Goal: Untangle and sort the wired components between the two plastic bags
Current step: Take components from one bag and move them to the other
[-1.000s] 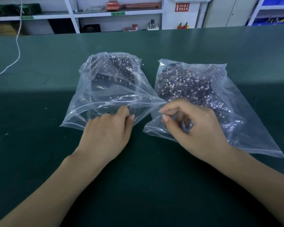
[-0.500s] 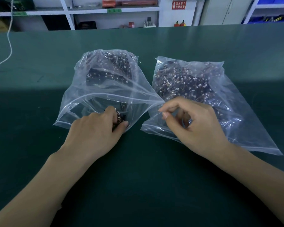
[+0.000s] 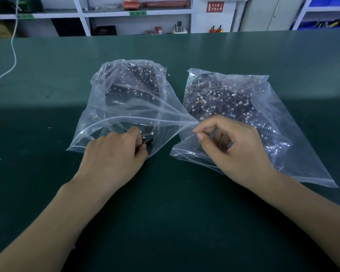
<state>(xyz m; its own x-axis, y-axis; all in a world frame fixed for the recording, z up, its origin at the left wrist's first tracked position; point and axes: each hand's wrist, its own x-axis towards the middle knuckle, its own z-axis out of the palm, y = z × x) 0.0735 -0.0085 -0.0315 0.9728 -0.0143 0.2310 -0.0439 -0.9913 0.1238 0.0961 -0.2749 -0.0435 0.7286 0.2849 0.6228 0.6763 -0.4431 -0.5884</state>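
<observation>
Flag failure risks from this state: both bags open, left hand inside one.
1. The left hand grips a small clump of wired components at the left bag mouth; tangled leads may drag neighbours out.
2. The right hand pinches that bag's rim taut; thin film could tear or slip.
3. The right bag lies open, so parts could spill.

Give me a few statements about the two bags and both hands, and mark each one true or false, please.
1. The left hand reaches into the mouth of the left bag. True.
2. The right hand lies flat and open on the table. False: its finger and thumb pinch the stretched corner of the left bag.
3. Both bags hold dark wired components. True.
4. The right bag is stacked on top of the left bag. False: they lie side by side.
</observation>
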